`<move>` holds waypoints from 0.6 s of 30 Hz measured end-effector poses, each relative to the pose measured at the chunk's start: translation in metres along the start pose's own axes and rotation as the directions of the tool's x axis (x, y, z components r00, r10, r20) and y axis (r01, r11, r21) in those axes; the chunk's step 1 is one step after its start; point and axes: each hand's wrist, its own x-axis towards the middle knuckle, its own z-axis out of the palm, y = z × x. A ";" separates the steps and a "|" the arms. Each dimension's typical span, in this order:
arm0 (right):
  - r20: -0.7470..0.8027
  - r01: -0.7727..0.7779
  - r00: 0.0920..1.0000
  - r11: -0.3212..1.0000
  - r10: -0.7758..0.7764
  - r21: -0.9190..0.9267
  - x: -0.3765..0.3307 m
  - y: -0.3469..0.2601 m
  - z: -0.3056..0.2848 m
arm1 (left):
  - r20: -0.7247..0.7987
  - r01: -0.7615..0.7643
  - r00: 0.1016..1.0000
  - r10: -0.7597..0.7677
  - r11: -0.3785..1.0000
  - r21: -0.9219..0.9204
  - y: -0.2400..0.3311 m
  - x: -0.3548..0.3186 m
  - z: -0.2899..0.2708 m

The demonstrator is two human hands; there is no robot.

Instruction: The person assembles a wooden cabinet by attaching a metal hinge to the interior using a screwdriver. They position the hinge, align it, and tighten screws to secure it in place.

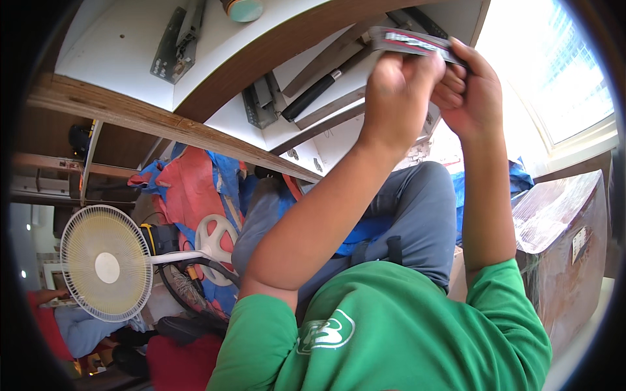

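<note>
Up at the cabinet, a flat grey bar-shaped piece [411,42] with a red, white and black label is held between my two hands; its exact kind does not show. My left hand [401,91], slightly blurred, is closed at its lower edge. At the other end, my right hand [473,94] grips it with the thumb on top and the fingers curled under. Behind and to the left of my left hand, a tool with a black handle [312,96] and a metal collar lies in the white cabinet [228,116].
Dark metal brackets [175,49] and a round container [244,9] lie in the left compartment. A wooden edge [176,127] runs along the cabinet. A white fan [107,264] stands left, a plastic-wrapped box [561,215] right. Another person [59,326] is at lower left.
</note>
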 end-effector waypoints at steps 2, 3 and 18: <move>0.074 0.089 0.992 0.989 -0.098 0.115 -0.011 -0.006 -0.014 | -0.099 0.065 0.993 -0.060 0.997 0.046 0.005 -0.016 -0.006; 0.052 0.115 0.991 0.978 -0.126 0.172 -0.016 -0.007 -0.021 | -0.227 0.143 0.965 -0.132 0.989 0.033 0.007 -0.023 -0.009; 0.006 0.124 0.991 0.946 -0.132 0.299 -0.058 -0.004 -0.051 | -0.401 -0.093 0.916 -0.005 0.970 -0.225 0.029 0.016 0.000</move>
